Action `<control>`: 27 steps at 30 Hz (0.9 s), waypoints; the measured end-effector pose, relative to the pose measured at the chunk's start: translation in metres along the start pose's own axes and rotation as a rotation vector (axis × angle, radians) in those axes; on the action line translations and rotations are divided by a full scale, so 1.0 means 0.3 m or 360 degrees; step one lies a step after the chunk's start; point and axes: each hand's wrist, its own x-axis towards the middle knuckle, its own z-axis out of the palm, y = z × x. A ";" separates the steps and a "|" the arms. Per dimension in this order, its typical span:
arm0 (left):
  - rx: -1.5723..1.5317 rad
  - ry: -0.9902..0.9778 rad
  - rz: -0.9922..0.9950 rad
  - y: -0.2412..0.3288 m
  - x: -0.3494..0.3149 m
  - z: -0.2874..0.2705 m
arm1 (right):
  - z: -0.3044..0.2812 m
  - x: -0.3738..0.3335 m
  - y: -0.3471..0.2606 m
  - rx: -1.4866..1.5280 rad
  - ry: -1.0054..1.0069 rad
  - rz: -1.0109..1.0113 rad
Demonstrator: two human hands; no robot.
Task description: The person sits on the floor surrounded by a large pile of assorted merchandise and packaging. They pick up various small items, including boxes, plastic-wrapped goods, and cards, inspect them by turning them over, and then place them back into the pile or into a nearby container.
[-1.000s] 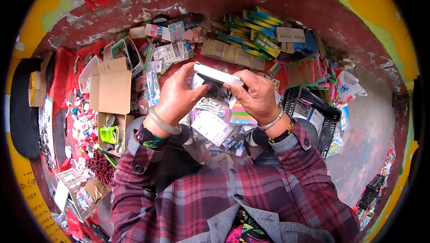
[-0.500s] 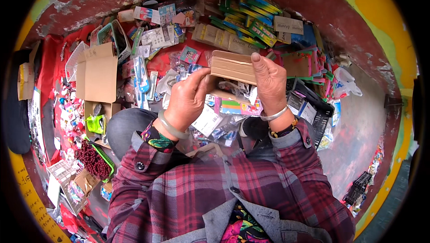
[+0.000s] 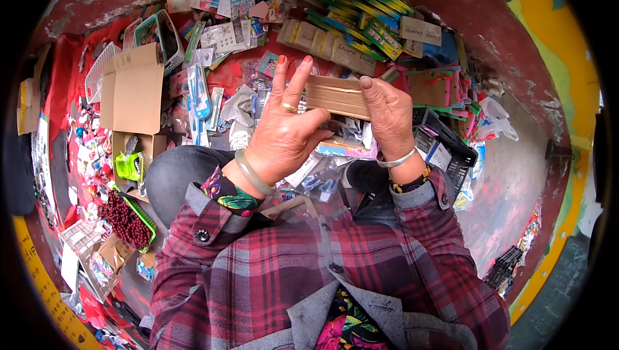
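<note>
A small brown cardboard box (image 3: 338, 95) is held up in front of me. My right hand (image 3: 391, 112) is closed on its right end, the thumb lying over the top face. At the box's left end is my left hand (image 3: 278, 129), two fingers stretched upward and apart. Its bent index finger and thumb point at the box's lower left corner; whether they touch it I cannot make out. Beneath the hands lie a flat, colourful packet (image 3: 348, 149) and clear plastic bags (image 3: 314, 186), partly hidden by the box and my left hand.
Colourful boxes (image 3: 382, 39) and brown cartons (image 3: 353, 56) are heaped at the back. To the left stand an opened cardboard box (image 3: 133, 95) and a basket of dark red beads (image 3: 122, 220). A black crate (image 3: 445, 147) sits right of my right hand.
My left hand has come away from the box's left edge, and two of its fingers have straightened upward. My right hand keeps the box in nearly the same place.
</note>
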 end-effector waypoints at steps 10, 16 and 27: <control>-0.0622 0.0010 0.0033 -0.037 -0.013 0.040 | -0.009 0.010 -0.001 -0.0013 -0.0069 -0.0025; -0.1200 0.0393 -0.0437 -0.043 -0.007 0.030 | -0.016 0.024 0.025 0.0278 -0.0055 0.0278; -0.1990 0.0717 -0.1036 -0.047 0.015 -0.013 | -0.023 0.022 0.041 -0.0114 -0.0176 0.0062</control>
